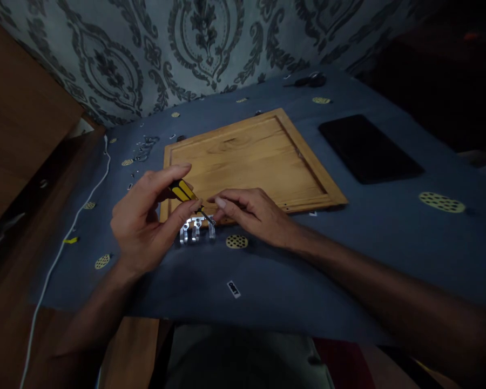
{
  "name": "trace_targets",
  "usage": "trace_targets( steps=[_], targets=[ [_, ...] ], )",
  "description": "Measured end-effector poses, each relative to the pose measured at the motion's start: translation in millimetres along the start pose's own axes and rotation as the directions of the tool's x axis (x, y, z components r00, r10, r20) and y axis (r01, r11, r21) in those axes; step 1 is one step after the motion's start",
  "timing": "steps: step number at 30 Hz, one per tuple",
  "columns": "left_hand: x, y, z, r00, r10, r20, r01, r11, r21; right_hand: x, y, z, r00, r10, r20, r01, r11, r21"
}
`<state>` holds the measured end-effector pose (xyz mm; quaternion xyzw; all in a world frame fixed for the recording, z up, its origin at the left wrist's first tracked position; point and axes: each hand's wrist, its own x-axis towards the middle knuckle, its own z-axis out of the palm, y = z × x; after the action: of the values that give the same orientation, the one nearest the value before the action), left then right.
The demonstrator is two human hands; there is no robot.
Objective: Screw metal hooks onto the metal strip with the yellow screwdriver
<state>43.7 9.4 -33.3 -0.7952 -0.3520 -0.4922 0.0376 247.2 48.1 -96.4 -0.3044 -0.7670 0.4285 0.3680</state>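
Note:
My left hand grips a yellow and black screwdriver between thumb and fingers. The shaft slants down to the right, its tip at a silver metal hook rail on the near edge of a wooden panel. Several hooks hang from that rail over the edge. Close to the screwdriver tip, my right hand has its thumb and fingers drawn together. Whatever lies between those fingertips is hidden or too small to make out.
A black tablet-like slab lies right of the panel. Behind it is a dark-handled tool. More metal hooks and small hardware lie at the left. A white cable runs along the left side of the blue patterned tablecloth.

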Motion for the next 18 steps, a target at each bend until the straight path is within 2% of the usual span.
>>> trace_targets(
  steps=[11,18],
  targets=[
    [-4.6,1.2,-1.1,0.998,-0.016,0.059,0.014,0.999,0.035,-1.1,-0.9,0.8,1.0,0.022,0.014,-0.023,0.998,0.051],
    [-3.1,2.5,-2.4,0.995,-0.033,0.094,0.033,0.999,-0.003,-1.5,-1.5,1.3,0.999,0.019,0.028,-0.02,0.999,0.029]
  ],
)
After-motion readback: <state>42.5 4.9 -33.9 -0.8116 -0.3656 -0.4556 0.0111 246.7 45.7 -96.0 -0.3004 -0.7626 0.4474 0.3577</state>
